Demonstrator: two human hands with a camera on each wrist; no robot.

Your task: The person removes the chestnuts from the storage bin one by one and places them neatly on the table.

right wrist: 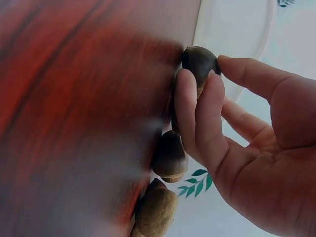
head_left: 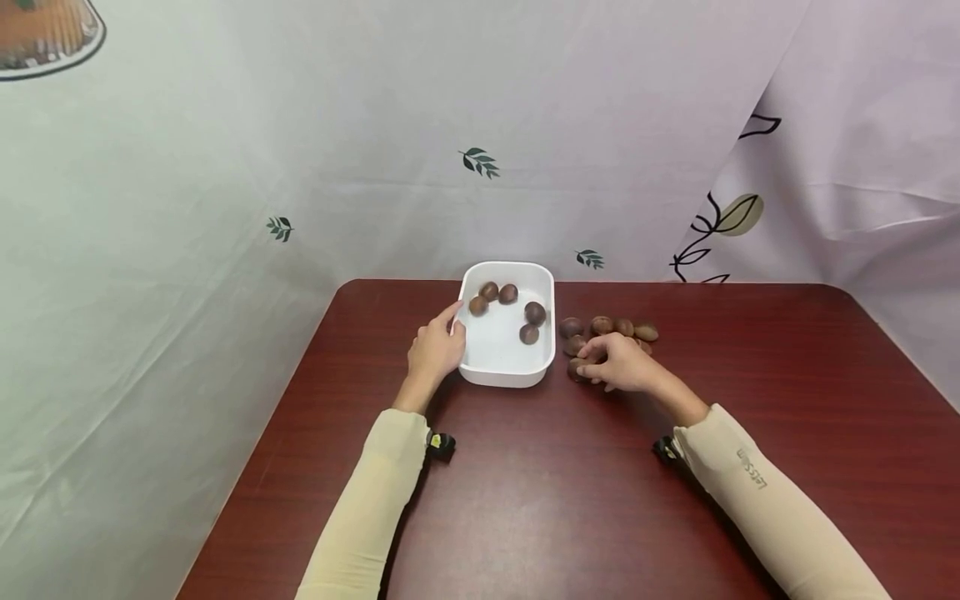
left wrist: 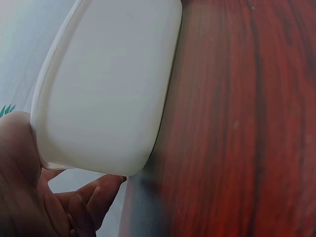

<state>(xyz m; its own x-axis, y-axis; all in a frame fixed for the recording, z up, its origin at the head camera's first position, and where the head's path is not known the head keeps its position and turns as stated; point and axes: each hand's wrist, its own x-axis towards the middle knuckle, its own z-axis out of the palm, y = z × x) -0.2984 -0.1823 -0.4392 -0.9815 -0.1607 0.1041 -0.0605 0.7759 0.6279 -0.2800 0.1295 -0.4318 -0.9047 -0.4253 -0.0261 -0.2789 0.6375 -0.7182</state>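
Pinching a glossy, dark brown, round chestnut with the right hand, pressing on it from opposite sides with thumb and fingertips. Working just beside the near right corner of a white, rounded-rectangular plastic tray, and gripping that tray at its left side with the left hand, bracing it on a dark red, wood-grained table. Not showing plainly in any view whether resting on the table or hanging just clear of it, in the chestnut's case.

Sharing the strip of table to the right of the tray with a loose cluster of smooth brown chestnuts, partly hiding behind the right hand. Counting five more brown, rounded chestnuts inside the tray, lying as a trio toward the far left and a pair near the right wall.

Probably pinching best across the widest part of the shell, using light, even pressure, so as not to squirt a slick, curved surface sideways. Likely needing a short, straight lift before any sideways travel, sparing the close neighbours a nudge and avoiding rolling. Holding the tray gently, seemingly needing only enough firmness for preventing sliding.
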